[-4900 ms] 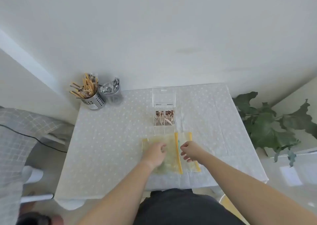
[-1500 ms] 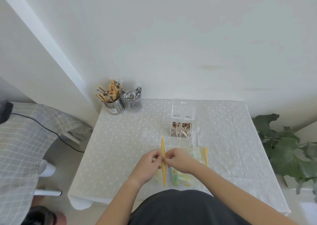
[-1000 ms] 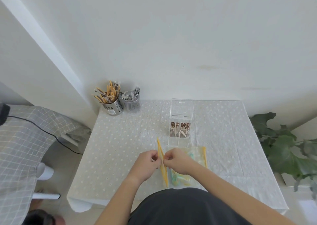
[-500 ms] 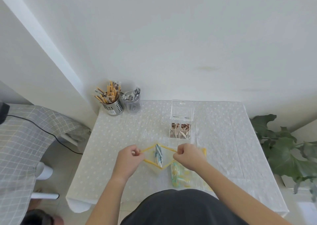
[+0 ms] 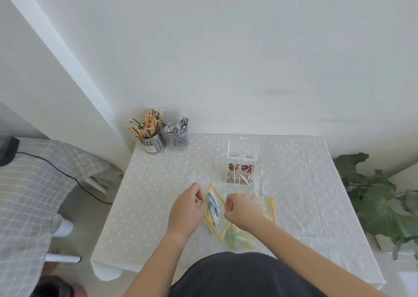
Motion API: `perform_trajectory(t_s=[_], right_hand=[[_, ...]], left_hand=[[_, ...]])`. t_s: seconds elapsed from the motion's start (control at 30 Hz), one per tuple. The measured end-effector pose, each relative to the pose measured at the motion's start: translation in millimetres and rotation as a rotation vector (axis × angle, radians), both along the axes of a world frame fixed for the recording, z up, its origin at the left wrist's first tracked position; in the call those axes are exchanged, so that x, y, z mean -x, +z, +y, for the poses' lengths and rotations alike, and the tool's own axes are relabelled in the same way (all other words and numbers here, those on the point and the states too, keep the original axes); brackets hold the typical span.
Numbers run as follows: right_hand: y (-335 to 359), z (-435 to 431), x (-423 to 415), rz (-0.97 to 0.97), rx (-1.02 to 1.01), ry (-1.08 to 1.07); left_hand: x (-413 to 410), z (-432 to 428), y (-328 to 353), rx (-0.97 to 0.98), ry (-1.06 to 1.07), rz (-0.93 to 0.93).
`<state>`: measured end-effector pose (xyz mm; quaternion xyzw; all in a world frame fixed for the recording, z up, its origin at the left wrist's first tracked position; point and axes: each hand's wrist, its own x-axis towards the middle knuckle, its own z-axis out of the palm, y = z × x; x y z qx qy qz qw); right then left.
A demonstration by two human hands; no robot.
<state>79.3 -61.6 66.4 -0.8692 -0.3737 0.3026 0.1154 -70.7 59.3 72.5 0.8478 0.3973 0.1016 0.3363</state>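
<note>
Both my hands hold a clear zip bag with a yellow zip strip (image 5: 216, 197), its mouth pulled open into a diamond. My left hand (image 5: 186, 208) pinches the left lip. The right lip is pinched by my right hand (image 5: 241, 212). Inside the bag I see several blue and white packets (image 5: 212, 208). A second zip bag (image 5: 264, 206) with yellow strip lies flat on the table to the right, partly under my right hand, with pale green and yellow items (image 5: 237, 240) at its near end.
A clear acrylic box (image 5: 241, 174) with its lid up holds brown and white sachets just behind the bags. A steel holder of wrapped sticks (image 5: 150, 138) and a clear cup (image 5: 177, 136) stand at the far left corner. A plant (image 5: 380, 197) stands right of the table.
The bag's closed strip was pinched between both hands, then pulled apart so its mouth opened wide. Since half a second ago the hands have come closer and the opening has narrowed.
</note>
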Motion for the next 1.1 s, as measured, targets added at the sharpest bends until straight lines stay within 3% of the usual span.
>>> perform_trajectory(t_s=[0.13,0.3,0.7,1.1], right_hand=[[2.7,-3.4,-5.0,-0.003,-0.032,-0.007],[10.4,-6.3,-5.3,-0.02,-0.097,0.047],[28.8,-18.4,-7.3,-0.081,-0.142,0.118],[32.7,-24.9,-21.1,-0.099,-0.012,-0.033]], left_hand=[[0.9,4.2,-3.7,-0.123,-0.101,0.035],[-0.7,2.1,0.4,-0.096,-0.209,0.108],[-1.2,6.0,22.5,-0.126,-0.17,0.085],[1.2,-7.2,37.0,-0.21,-0.111,0.021]])
